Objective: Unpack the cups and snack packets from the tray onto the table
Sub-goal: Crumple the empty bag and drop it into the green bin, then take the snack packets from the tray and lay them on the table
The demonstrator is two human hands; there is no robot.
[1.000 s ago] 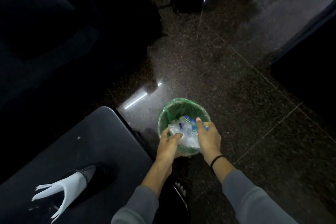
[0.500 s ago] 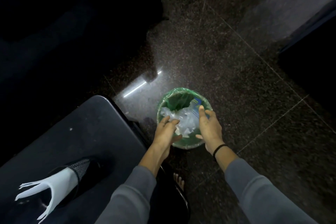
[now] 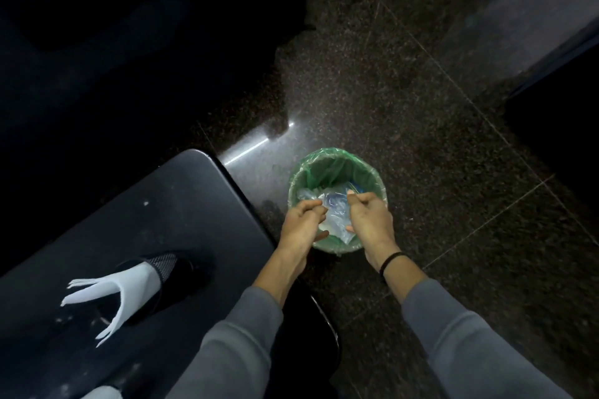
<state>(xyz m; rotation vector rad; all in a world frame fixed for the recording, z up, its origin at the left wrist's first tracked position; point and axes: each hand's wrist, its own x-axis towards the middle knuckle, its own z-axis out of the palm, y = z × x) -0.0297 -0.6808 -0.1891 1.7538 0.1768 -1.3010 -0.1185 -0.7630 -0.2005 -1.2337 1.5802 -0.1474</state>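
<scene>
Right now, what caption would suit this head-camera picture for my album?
Left hand and right hand hold crumpled clear plastic over a green-lined bin beside a dark table.

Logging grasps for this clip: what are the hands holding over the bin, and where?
Both hold crumpled clear plastic: the left hand pinches its left edge, the right hand its right edge, above the green-lined bin.

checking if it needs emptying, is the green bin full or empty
Partly full: crumpled clear plastic lies in the bin, while the far wall of the green liner shows bare.
</scene>
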